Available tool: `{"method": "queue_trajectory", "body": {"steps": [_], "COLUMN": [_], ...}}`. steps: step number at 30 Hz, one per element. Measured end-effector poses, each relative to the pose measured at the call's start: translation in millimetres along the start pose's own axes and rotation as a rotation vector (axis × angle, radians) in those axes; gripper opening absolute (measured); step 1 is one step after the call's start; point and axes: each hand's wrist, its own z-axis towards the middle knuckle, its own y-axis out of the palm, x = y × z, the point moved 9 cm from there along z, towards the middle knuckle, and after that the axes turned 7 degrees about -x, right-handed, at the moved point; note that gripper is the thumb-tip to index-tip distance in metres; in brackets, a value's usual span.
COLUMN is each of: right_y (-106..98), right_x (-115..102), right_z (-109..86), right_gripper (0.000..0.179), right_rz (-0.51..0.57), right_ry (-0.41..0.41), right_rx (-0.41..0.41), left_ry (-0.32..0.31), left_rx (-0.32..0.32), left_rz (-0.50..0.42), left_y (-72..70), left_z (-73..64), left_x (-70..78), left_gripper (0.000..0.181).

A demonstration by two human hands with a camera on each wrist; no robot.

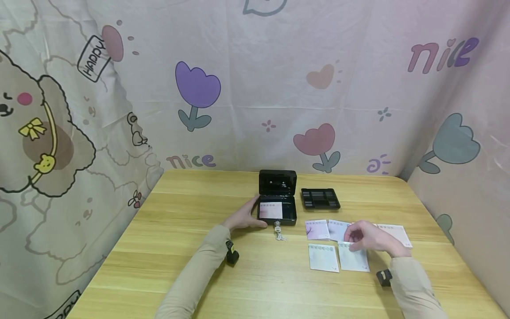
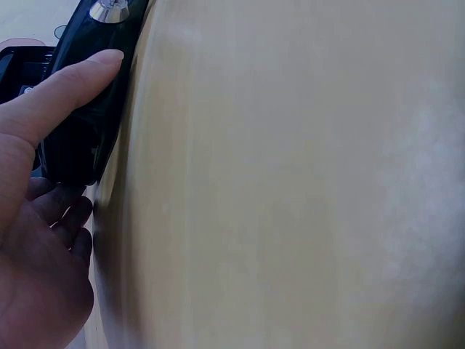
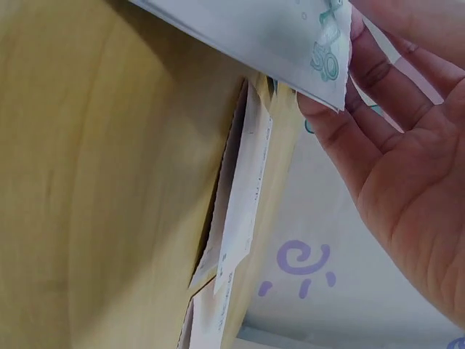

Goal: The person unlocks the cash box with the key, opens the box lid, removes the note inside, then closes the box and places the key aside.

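Observation:
A small black cash box point(image 1: 288, 215) stands with its lid raised, and a pinkish paper slip point(image 1: 271, 210) lies inside. My left hand point(image 1: 244, 217) holds the box at its left side; in the left wrist view the thumb point(image 2: 87, 76) lies along the front and the other fingers are by the side. Over the paper slips on the right, my right hand point(image 1: 372, 238) pinches a green-printed paper slip point(image 1: 353, 259) by its far edge. The right wrist view shows that slip point(image 3: 269, 36) raised above the table. The thumb partly hides the grip.
Keys point(image 1: 280, 237) hang from the box's front lock. A black compartment tray point(image 1: 320, 199) sits to the right of the box. Another greenish slip point(image 1: 323, 258) lies near the held one; purple point(image 1: 317, 230), blue point(image 1: 338, 228) and pale pink point(image 1: 396, 234) slips form a row behind.

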Motion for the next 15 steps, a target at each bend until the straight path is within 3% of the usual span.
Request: {"method": "queue_trajectory", "body": {"steps": [15], "right_y": [2.6], "right_x": [8.1], "right_z": [2.0], "right_gripper": [0.018], "right_rz": [-0.032], "right_ry": [0.069], "right_rx": [0.017], "left_ry": [-0.003], "left_rx": [0.003], "left_rz": [-0.005], "left_y": [0.6], "left_z": [1.0], "left_x": [-0.8], "left_gripper": [0.116]}}
